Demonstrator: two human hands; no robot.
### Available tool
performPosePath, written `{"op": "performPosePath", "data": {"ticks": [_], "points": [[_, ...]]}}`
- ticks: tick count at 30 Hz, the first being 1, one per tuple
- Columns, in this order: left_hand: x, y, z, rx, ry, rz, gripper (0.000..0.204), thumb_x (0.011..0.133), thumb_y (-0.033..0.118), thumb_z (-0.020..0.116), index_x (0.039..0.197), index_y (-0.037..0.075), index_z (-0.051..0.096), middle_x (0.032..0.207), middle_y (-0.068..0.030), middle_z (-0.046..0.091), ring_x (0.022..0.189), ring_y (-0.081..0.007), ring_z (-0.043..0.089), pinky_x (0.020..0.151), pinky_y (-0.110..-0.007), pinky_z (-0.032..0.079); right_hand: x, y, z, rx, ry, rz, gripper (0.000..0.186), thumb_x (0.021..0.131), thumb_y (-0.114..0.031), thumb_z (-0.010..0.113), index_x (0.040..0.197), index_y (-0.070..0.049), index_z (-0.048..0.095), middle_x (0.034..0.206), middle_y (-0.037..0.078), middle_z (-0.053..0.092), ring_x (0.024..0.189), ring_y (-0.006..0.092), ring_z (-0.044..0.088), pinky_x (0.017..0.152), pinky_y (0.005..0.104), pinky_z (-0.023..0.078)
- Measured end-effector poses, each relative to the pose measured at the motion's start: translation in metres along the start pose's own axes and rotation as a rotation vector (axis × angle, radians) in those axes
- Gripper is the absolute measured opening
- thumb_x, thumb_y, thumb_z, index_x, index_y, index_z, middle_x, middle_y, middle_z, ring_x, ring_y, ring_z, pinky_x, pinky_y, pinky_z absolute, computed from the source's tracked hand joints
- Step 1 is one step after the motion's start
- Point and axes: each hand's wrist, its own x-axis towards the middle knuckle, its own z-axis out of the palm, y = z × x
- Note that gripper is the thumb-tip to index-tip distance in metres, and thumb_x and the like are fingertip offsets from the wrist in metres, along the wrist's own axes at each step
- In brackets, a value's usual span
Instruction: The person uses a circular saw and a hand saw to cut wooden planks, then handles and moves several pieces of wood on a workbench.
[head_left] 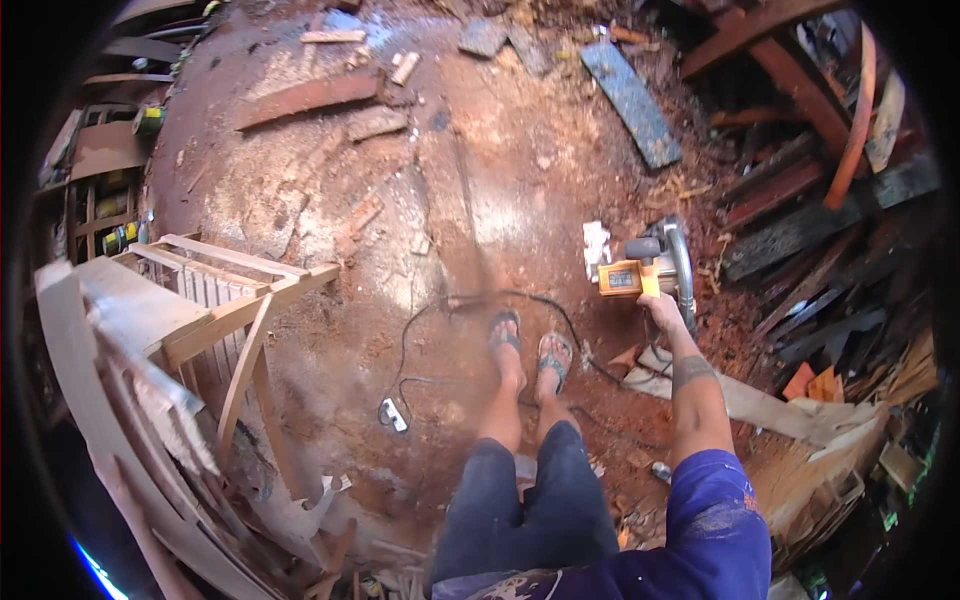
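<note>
My right hand is closed around the handle of a yellow and black circular saw. The saw is to the right of my feet, its round blade guard on the right side. Whether it rests on the ground or hangs just above it, I cannot tell. A black cord loops across the ground around my sandalled feet. To the left of my legs lies a small white socket block with a dark lead. My left hand is not in the picture.
A wooden frame with slats stands at the left beside curved boards. Stacked timber fills the right side. A dark plank, a reddish board and offcuts lie ahead on wet brown ground. A pale plank lies near my right arm.
</note>
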Motion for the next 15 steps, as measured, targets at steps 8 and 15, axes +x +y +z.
{"op": "performPosePath", "data": {"ticks": [8, 15], "points": [[-0.025, 0.027, 0.025, 0.255, 0.185, -0.092, 0.083, 0.099, 0.048, 0.061, 0.162, 0.006, 0.026, 0.169, -0.0161, 0.022, 0.157, -0.0327, 0.018, 0.128, -0.047, 0.013, -0.182, -0.168, -0.045, 0.595, 0.136, -0.521, 0.030, 0.095, -0.022, 0.073, 0.118, -0.004, 0.066, 0.092, 0.002, 0.067, 0.072, 0.0122, 0.063, 0.061, 0.0257, 0.052], [-0.017, 0.095, -0.020, 0.264, 0.128, -0.327, 0.094, 0.088, 0.068, 0.063, 0.160, 0.015, 0.032, 0.165, -0.0176, 0.028, 0.152, -0.0384, 0.025, 0.124, -0.054, 0.023, -0.441, -0.418, 0.005, -0.092, -0.099, -0.303, 0.022, 0.084, -0.013, 0.070, 0.101, 0.001, 0.068, 0.074, 0.009, 0.066, 0.052, 0.0175, 0.062, 0.046, 0.0334, 0.051]]}}
